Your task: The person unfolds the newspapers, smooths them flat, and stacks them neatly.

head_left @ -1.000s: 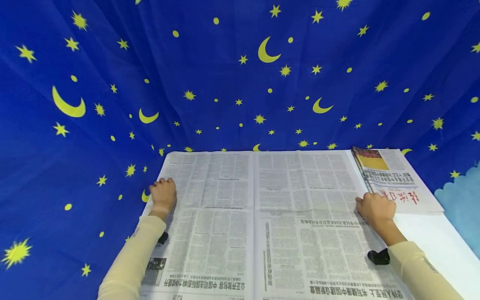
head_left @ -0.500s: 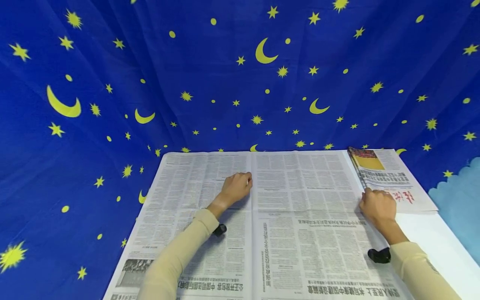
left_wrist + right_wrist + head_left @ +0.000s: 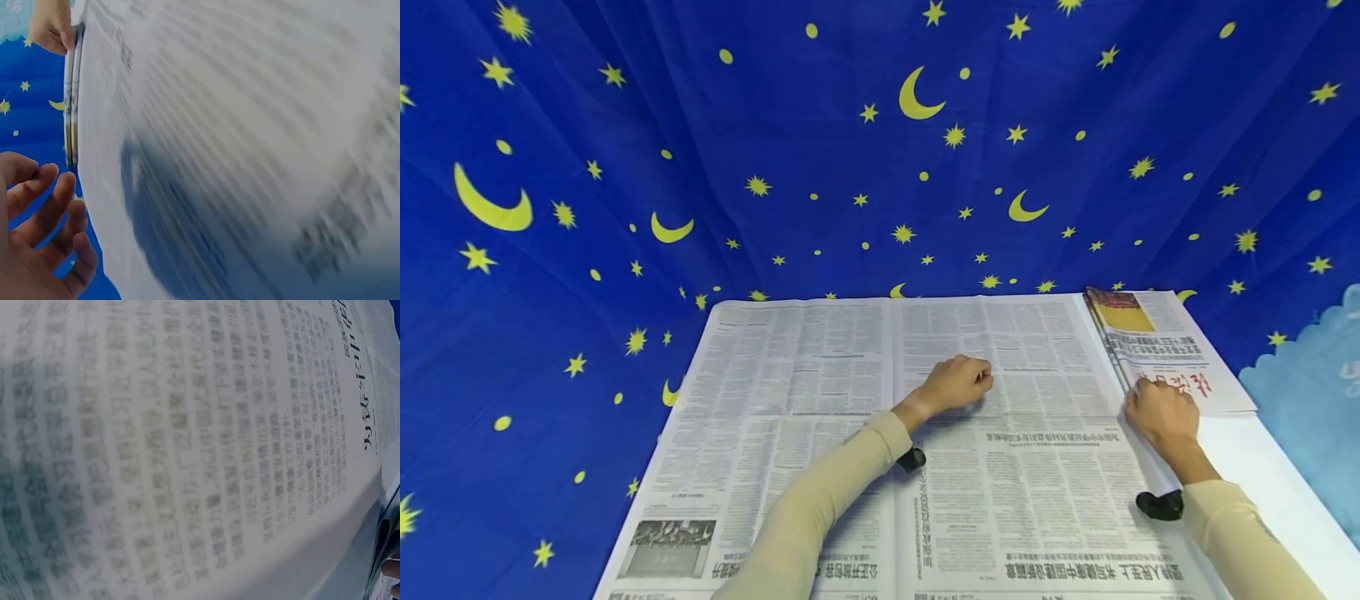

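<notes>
An opened-out newspaper (image 3: 820, 358) lies flat, its centre fold running away from me. Over its right half, a little past the fold, is my left hand (image 3: 957, 382). The left wrist view shows its fingers (image 3: 62, 187) loosely bent with nothing between them. At the right, a folded newspaper (image 3: 1150, 333) with red lettering and a yellow picture lies beside the spread sheet. My right hand (image 3: 1163, 412) grips its near left corner, fingers curled there and partly hiding the red lettering. In the right wrist view only fingertips (image 3: 392, 575) show at the lower right edge.
A white tabletop (image 3: 1247, 467) shows at the right. Blue cloth (image 3: 820, 150) with yellow moons and stars hangs behind and to the left, and a light blue cloud shape (image 3: 1311, 375) is at the right. Black wrist cameras (image 3: 1159, 505) hang under the sleeves.
My left hand has left the spread sheet's left edge and crossed rightward past the fold. My right hand has shifted slightly right onto the folded newspaper's corner. The head view has turned a little right.
</notes>
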### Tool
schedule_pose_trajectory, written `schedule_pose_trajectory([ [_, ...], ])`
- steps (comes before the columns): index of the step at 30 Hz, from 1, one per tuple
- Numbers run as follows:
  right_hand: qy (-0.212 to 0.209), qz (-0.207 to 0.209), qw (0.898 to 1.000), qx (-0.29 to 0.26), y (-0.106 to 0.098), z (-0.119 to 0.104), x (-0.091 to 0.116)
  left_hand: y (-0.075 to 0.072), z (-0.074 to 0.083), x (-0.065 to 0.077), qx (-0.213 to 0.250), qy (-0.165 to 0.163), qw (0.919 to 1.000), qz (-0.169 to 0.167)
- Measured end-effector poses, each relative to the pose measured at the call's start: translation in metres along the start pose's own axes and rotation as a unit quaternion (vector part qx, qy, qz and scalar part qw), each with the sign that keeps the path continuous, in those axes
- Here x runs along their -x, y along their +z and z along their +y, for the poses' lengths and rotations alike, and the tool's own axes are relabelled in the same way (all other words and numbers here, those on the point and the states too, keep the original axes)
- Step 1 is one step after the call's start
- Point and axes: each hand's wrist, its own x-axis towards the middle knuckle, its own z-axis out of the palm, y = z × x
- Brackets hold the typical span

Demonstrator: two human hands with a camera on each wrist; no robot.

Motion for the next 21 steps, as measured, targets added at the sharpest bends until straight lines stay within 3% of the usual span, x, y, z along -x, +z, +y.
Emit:
schedule_pose_trajectory([
  [6,0.018,0.004,1.000,-0.003,0.002,0.002,-0.002,0.011,0.014,-0.008,0.081,-0.016,0.9961,-0.033],
  [16,0.031,0.018,0.999,-0.011,-0.003,0.012,0.001,0.028,0.027,-0.012,0.188,-0.020,0.9811,-0.039],
  [18,0.011,0.045,0.999,-0.013,-0.004,0.012,0.004,0.030,0.029,-0.013,0.200,-0.017,0.9788,-0.039],
  [21,-0.046,0.122,0.991,-0.005,-0.006,0.007,0.007,0.031,0.031,-0.014,0.214,-0.014,0.9761,-0.035],
])
